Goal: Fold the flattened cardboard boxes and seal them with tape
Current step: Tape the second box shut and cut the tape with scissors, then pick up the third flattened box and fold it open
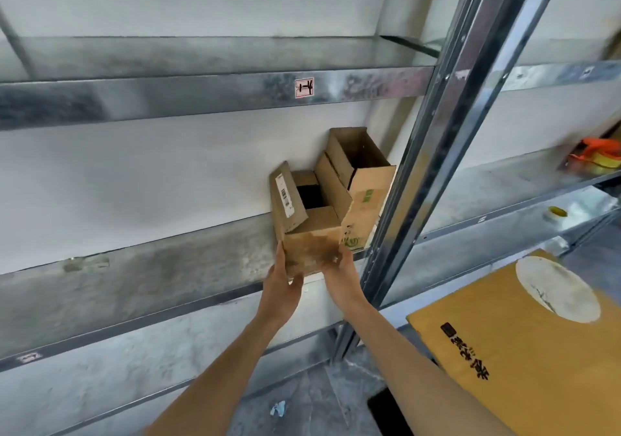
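Single head view, angled forward-down, close on metal shelf (201,99).

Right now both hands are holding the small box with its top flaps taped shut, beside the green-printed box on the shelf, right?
Not quite: the head view shows the small box with its top flaps open, not taped shut. The left hand and right hand do hold it, beside the green-printed box on the shelf.

brown open-topped box (311,233), on shelf (134,287)
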